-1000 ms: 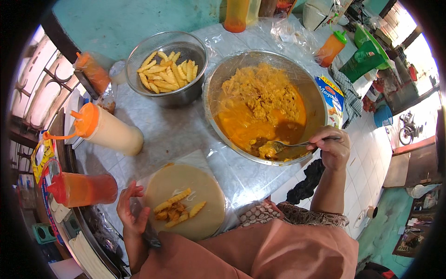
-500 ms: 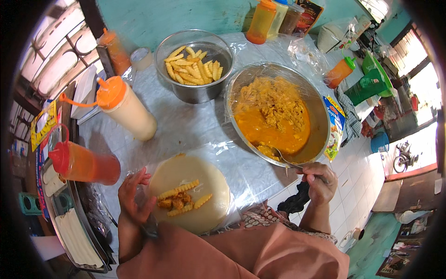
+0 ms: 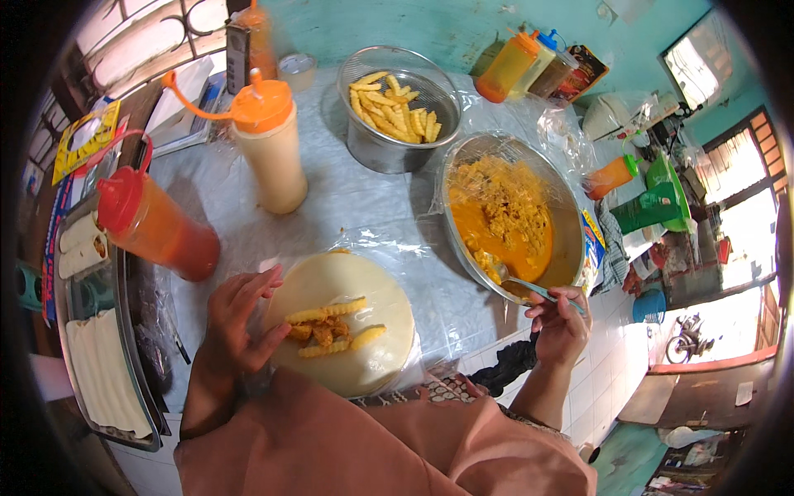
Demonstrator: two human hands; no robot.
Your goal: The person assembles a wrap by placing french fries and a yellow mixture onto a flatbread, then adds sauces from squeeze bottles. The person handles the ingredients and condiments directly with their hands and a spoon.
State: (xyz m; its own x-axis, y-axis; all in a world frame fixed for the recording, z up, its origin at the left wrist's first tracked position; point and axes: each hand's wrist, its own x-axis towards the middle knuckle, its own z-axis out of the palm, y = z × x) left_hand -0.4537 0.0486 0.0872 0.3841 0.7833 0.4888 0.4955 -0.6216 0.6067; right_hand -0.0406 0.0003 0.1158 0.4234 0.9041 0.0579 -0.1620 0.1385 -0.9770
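In front of me lies a stack of round pale wrapper sheets [image 3: 389, 298]. Crinkle-cut fries [image 3: 327, 311] and orange-brown chunks of filling [image 3: 322, 331] sit on the top sheet. My left hand [image 3: 240, 318] rests at the stack's left edge, fingers apart, thumb close to the fries. My right hand [image 3: 564, 321] is closed on the handle of a spoon [image 3: 538, 288]. The spoon's bowl end reaches over the near rim into a large metal bowl [image 3: 576, 223] of orange saucy filling [image 3: 513, 207], partly covered by clear plastic wrap.
A metal pot with a mesh strainer [image 3: 389, 153] holds more fries. Orange-capped [image 3: 271, 149] and red-capped [image 3: 157, 219] sauce bottles stand at left. A tray [image 3: 136, 355] of white rolls lies far left. More bottles [image 3: 506, 68] stand by the back wall; a green-capped bottle [image 3: 610, 177] stands at right.
The whole view has shifted and turned slightly. My right hand's spoon stays at the near side of the bowl, its handle now tilted differently. My left hand remains beside the sheets.
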